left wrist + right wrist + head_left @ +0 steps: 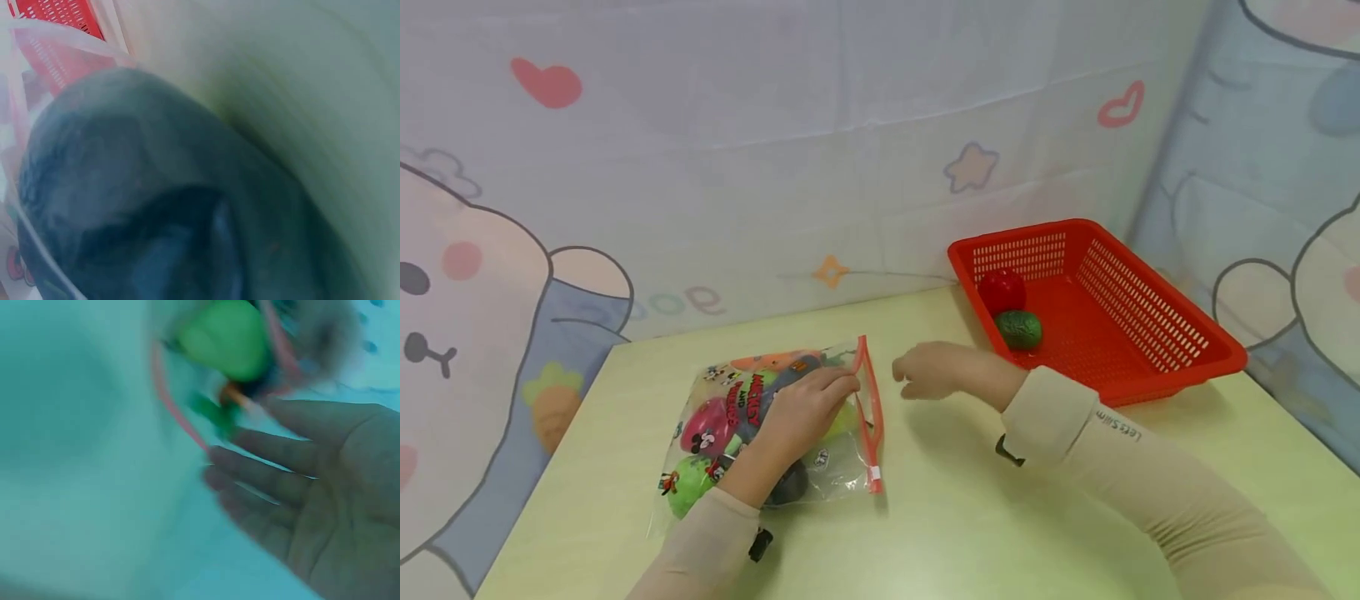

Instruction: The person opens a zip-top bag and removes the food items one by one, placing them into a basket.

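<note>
A clear zip bag (842, 482) with a red slider edge and cartoon print lies on the table, its mouth facing right and standing partly apart. Toy fruits and vegetables fill it, among them a pink-red round one (709, 427), a green leafy-looking one (688, 483) and a dark smooth one (125, 181). My left hand (801, 412) reaches over the bag and pinches its upper layer near the mouth. Just right of the mouth, my right hand (943, 369) hangs with relaxed fingers, holding nothing. A light green piece (225, 337) shows in the opening in the right wrist view.
A red plastic basket (1150, 354) stands on the right of the table, behind my right forearm. At its left side lie a shiny red round piece (1002, 290) and a dark green bumpy avocado (1019, 329). A printed cloth (737, 167) hangs behind the table.
</note>
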A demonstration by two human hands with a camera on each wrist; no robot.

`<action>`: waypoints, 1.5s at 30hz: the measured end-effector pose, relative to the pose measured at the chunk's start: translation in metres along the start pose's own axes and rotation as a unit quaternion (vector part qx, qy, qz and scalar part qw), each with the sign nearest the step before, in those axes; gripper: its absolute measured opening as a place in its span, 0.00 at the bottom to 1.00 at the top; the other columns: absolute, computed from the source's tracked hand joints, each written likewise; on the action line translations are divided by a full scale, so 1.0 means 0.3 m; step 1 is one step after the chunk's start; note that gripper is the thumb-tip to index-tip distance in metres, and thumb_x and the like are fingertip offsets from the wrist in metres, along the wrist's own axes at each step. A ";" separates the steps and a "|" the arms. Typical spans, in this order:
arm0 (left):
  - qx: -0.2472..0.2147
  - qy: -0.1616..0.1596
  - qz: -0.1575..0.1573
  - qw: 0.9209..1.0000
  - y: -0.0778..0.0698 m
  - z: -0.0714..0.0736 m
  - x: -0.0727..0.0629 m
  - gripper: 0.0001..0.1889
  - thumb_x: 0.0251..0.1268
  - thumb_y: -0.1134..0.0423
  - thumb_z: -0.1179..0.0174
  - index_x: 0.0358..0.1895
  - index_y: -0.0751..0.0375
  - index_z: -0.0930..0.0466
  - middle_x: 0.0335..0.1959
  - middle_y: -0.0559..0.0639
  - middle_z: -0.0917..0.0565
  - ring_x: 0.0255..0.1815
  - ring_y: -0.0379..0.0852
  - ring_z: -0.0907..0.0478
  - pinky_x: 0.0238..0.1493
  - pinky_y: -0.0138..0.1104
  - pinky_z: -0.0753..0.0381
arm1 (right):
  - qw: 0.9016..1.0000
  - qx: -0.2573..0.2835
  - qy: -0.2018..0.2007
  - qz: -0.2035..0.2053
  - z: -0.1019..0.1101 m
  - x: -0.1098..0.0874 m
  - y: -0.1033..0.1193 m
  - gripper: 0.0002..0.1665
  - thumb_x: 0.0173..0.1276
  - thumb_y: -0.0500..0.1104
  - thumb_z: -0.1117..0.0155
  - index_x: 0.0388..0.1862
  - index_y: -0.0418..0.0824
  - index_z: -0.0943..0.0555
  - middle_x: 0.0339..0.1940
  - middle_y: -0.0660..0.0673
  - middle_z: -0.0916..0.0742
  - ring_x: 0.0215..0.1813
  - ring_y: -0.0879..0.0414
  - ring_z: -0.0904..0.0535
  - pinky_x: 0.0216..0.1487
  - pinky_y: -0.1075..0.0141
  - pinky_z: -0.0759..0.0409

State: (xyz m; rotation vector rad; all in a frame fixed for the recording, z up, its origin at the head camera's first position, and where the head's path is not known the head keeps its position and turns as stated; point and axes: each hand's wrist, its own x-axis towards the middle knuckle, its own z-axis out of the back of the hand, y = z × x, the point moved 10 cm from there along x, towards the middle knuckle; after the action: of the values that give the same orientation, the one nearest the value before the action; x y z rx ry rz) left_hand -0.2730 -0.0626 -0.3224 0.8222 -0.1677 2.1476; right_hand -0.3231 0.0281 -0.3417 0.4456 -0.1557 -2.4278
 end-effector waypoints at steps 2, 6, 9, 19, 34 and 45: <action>0.003 -0.003 0.000 1.000 0.001 0.000 0.001 0.11 0.53 0.64 0.35 0.41 0.54 0.20 0.42 0.48 0.16 0.44 0.44 0.18 0.28 0.34 0.18 | 0.998 0.058 -0.019 0.022 -0.065 0.053 0.021 0.24 0.67 0.44 0.44 0.60 0.36 0.30 0.57 0.40 0.21 0.58 0.48 0.25 0.61 0.56 0.28; -0.001 -0.005 0.004 1.000 0.001 0.000 0.006 0.10 0.54 0.65 0.35 0.41 0.53 0.20 0.42 0.47 0.16 0.45 0.44 0.19 0.30 0.33 0.18 | 0.973 0.195 -0.080 0.091 -0.153 0.137 0.072 0.33 0.65 0.41 0.43 0.66 0.32 0.41 0.59 0.38 0.26 0.57 0.49 0.28 0.59 0.61 0.29; -0.004 0.000 0.007 1.000 0.001 -0.003 0.006 0.11 0.53 0.67 0.35 0.41 0.53 0.20 0.43 0.47 0.16 0.45 0.44 0.19 0.30 0.34 0.18 | 0.958 0.241 -0.098 0.121 -0.195 0.174 0.106 0.39 0.64 0.41 0.42 0.67 0.27 0.48 0.63 0.34 0.32 0.62 0.47 0.33 0.65 0.61 0.34; -0.002 0.002 0.009 1.000 -0.004 -0.009 0.003 0.13 0.52 0.69 0.35 0.42 0.56 0.20 0.43 0.50 0.16 0.46 0.46 0.19 0.36 0.36 0.17 | 0.957 0.171 -0.202 0.120 -0.704 0.856 -0.302 0.41 0.58 0.64 0.42 0.65 0.47 0.40 0.58 0.52 0.26 0.56 0.62 0.31 0.62 0.70 0.34; -0.010 -0.003 0.006 1.000 -0.006 -0.013 0.007 0.12 0.52 0.70 0.36 0.41 0.55 0.20 0.43 0.50 0.16 0.46 0.46 0.19 0.33 0.35 0.17 | 0.966 0.207 -0.152 0.036 -0.303 0.361 -0.046 0.21 0.63 0.49 0.42 0.52 0.41 0.28 0.29 0.47 0.21 0.30 0.57 0.26 0.33 0.69 0.26; -0.014 0.000 0.021 1.000 -0.001 -0.037 0.006 0.13 0.52 0.69 0.35 0.41 0.54 0.20 0.43 0.49 0.16 0.46 0.46 0.19 0.32 0.36 0.17 | 0.960 0.179 -0.181 0.114 -0.326 0.353 -0.026 0.27 0.59 0.56 0.39 0.50 0.40 0.27 0.39 0.50 0.18 0.39 0.62 0.25 0.48 0.71 0.26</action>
State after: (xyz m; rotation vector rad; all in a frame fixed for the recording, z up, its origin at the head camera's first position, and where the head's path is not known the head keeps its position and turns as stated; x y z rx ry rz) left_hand -0.2791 -0.0570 -0.3301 0.8085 -0.2166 2.1799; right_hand -0.3700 -0.0322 -0.4643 0.1217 -0.7718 -2.2302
